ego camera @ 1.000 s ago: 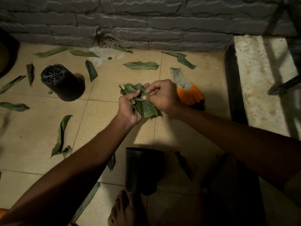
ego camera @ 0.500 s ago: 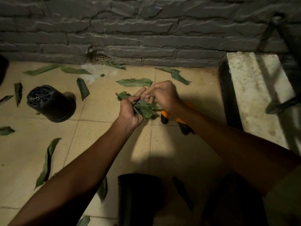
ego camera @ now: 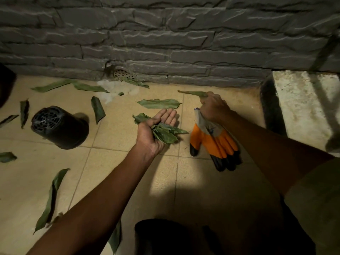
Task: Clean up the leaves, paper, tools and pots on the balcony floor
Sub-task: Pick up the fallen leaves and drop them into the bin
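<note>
Head view showed leaf-gathering under way: left hand (ego camera: 156, 128), fingers straight, thumb pinning a bunch of leaves (ego camera: 167, 137); right hand (ego camera: 213, 107), at its two o'clock, gripped a single leaf (ego camera: 193, 93), perhaps the glove (ego camera: 215, 144) cuff too. Next likely called for tucking that leaf into the bunch.

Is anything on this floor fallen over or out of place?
Yes. The black pot lies on its side at the left, its slotted base showing, and loose leaves are scattered over the tiles around it.
</note>
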